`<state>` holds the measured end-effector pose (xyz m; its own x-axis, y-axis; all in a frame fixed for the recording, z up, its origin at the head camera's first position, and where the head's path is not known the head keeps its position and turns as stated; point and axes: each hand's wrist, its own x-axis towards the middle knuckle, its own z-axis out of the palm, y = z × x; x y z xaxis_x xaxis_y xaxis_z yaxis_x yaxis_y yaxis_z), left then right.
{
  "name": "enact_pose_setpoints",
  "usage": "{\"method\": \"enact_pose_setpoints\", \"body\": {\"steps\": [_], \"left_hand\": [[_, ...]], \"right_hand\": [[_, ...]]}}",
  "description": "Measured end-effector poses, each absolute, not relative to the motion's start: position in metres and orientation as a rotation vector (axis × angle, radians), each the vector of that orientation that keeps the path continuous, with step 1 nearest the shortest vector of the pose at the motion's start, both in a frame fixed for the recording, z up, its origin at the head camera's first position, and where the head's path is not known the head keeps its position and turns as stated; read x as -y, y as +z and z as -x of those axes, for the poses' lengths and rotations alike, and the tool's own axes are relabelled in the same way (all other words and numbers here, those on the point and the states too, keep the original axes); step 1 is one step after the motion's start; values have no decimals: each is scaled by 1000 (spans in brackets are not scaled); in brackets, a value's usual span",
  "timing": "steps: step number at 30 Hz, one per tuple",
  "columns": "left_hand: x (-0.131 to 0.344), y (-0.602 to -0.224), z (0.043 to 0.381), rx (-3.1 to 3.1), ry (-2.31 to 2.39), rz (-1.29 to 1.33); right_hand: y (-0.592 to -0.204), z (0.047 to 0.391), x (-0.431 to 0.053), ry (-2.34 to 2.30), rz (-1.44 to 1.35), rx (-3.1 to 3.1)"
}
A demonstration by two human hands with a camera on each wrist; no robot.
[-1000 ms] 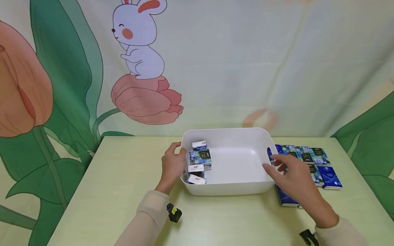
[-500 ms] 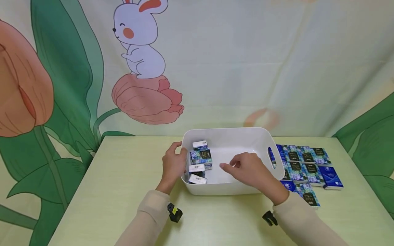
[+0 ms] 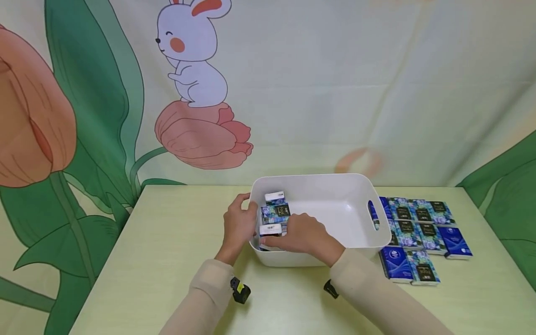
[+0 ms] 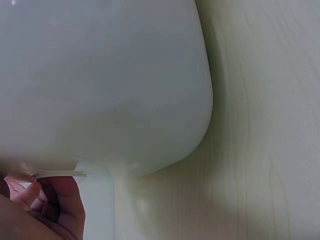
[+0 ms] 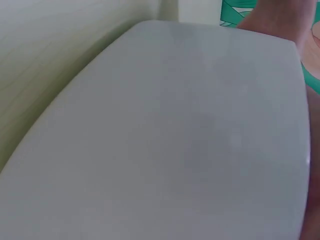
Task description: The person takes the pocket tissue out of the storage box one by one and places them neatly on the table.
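In the head view a white plastic bin (image 3: 335, 256) stands on the table. My left hand (image 3: 239, 223) grips its left end at the rim; the left wrist view shows those fingers (image 4: 65, 200) curled at the edge. My right hand (image 3: 307, 235) reaches over the front wall into the bin's left part. Its thumb lies across the front-most small pack, while the other fingers are mostly hidden, so a hold cannot be told. Blue floral packs, which look like pocket tissues (image 3: 275, 213), sit along the bin's left end. In the right wrist view the bin's wall (image 5: 175, 135) covers most of the hand.
Right of the bin, several blue and floral packs (image 3: 408, 232) lie in rows on the pale table (image 3: 167, 260), some partly behind the bin's handle end. A printed cloth (image 3: 310, 93) with a rabbit and flowers hangs behind the table.
My right hand has moved left from the bin's right handle, across the bin, down to the packs at the left end. My left hand has kept its grip on the bin.
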<state>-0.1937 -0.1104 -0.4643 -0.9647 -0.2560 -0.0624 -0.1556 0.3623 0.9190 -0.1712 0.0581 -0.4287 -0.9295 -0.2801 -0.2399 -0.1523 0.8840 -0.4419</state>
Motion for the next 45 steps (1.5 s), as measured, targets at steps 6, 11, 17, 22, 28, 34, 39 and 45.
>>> {"method": "enact_pose_setpoints", "body": {"steps": [6, 11, 17, 22, 28, 34, 39, 45], "left_hand": [[107, -465, 195, 2509, -1675, -372], [104, -464, 195, 2512, -1666, -362], [104, -464, 195, 2511, -1648, -373], [105, -466, 193, 2520, -1633, -382], [105, -468, 192, 2556, -1616, -387], [105, -465, 193, 2567, -1581, -404], [108, -463, 193, 2553, -1568, -410], [107, -463, 194, 2559, -1567, -401]], "right_hand": [[-438, 178, -51, -573, 315, -2754], [-441, 183, -60, -628, 333, -2693], [-432, 183, -84, -616, 346, -2595], [-431, 186, -110, -552, 424, -2604], [-426, 179, -144, -666, 494, -2734], [-405, 155, -171, -844, 461, -2902], [-392, 134, -189, -930, 440, -3034], [-384, 111, -218, -980, 401, -3184]]}}
